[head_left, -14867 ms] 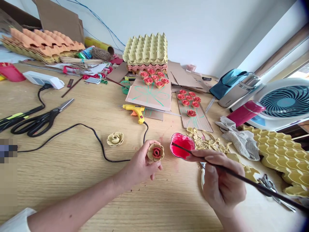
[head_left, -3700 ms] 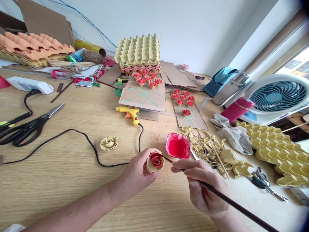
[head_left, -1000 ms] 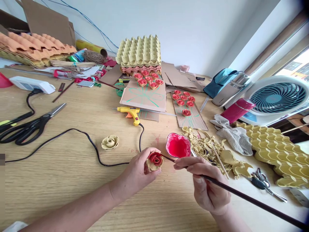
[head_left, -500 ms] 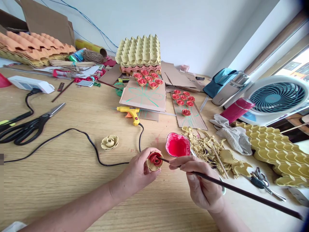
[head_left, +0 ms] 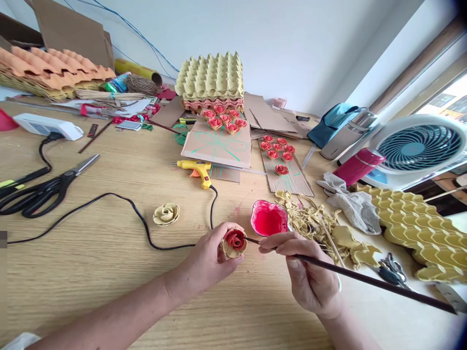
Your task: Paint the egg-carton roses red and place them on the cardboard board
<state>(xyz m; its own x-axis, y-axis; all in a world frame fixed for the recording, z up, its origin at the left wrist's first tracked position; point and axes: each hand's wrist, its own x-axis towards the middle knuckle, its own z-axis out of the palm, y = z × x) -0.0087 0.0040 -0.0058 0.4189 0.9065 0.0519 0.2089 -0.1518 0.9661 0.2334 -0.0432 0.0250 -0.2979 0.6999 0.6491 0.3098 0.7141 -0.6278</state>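
My left hand [head_left: 215,253] is closed around a paper rose [head_left: 234,242], red at its centre petals and plain tan on its outer ones. In my right hand [head_left: 310,272] is a long dark paintbrush [head_left: 357,276], pinched near its front end, the tip touching the red part of the rose. Just beyond the hands stands a small wavy-edged dish [head_left: 269,218] of red paint. An unpainted tan paper rose [head_left: 166,214] lies on the table to the left of my left hand.
A yellow glue gun [head_left: 199,171] lies ahead, its cord crossing the table. Black scissors [head_left: 54,187] are at left. Red roses sit on cardboard pieces [head_left: 219,143]. At right are tan scraps [head_left: 310,216], an egg tray [head_left: 416,228], keys [head_left: 392,270] and a fan [head_left: 419,148].
My right hand and the paintbrush have shifted slightly to the right, and the brush's back end sits a little higher. My left hand keeps the rose in nearly the same place.
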